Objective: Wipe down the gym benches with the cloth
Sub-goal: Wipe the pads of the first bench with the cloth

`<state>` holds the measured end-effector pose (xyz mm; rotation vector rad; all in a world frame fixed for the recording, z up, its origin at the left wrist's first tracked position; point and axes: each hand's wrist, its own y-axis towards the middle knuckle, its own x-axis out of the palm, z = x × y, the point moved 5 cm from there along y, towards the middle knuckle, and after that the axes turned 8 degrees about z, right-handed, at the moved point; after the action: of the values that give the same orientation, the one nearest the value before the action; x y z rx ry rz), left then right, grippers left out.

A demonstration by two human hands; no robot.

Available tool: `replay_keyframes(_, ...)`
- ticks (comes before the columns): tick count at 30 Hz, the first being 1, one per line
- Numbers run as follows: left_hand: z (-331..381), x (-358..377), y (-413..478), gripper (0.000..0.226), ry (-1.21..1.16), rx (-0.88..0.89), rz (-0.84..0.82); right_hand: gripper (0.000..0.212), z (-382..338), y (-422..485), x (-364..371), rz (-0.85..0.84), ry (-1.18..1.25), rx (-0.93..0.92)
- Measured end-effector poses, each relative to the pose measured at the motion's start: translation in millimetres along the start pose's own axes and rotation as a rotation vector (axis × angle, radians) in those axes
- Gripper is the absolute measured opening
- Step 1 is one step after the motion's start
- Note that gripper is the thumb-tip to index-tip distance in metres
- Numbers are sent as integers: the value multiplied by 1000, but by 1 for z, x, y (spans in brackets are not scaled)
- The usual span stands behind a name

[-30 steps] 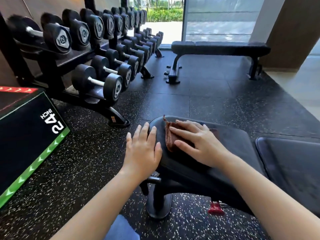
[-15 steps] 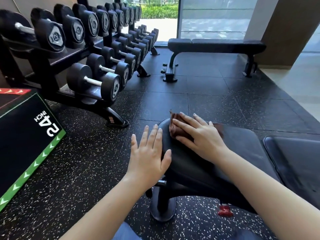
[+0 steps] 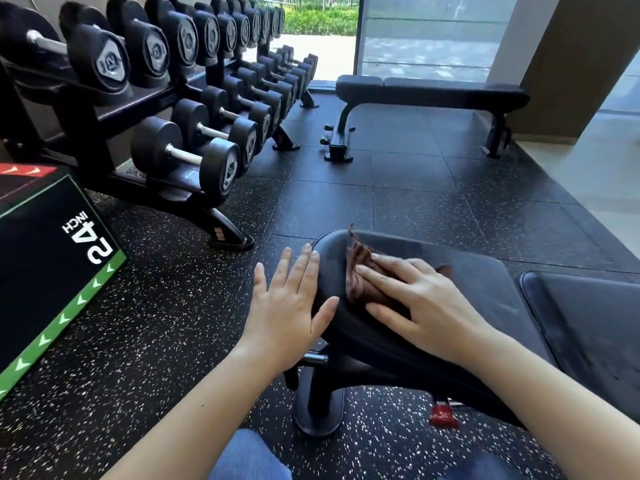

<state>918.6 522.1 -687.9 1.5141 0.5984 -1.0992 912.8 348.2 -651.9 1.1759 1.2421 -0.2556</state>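
Right hand (image 3: 426,306) lies flat on the brown cloth (image 3: 360,271), fingers straight, grip apart. It presses the cloth rather than clutching it. The cloth is bunched on the near bench (image 3: 485,292), at the rounded end of the pad, towards 10 o'clock from the wrist.

- Change over the last second: the cloth went out to the pad's rim and has come back a little way. It now sits slightly inside the rim, so this reads as short back-and-forth strokes over one patch.
- Left hand (image 3: 287,306): grip apart, nothing held. The fingers earlier lay over the rim. They now run straight beside the pad's 9 o'clock edge, with the thumb against its side, probably steadying it.
- Judgement: only this end of the pad is being worked. The rest of the pad, the second pad (image 3: 588,323) at 3 o'clock and the far bench (image 3: 433,90) at 1 o'clock look yet to be wiped.
- Dumbbell rack (image 3: 194,133) at 11 o'clock, well apart from the work.
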Motion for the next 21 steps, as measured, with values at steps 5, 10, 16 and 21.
replay_keyframes(5,-1,2,3,79,11,11,1,60,16,20,18,-105,24,37)
replay_keyframes(10,-1,-2,6,82,25,2,-24,54,29,85,50,-217,-41,289)
replay_keyframes(16,-8,-12,-12,82,-12,16,61,47,15,80,43,-188,-55,237)
replay_keyframes(21,-17,-24,-24,74,-38,83,140,54,-17,33,23,29,20,17)
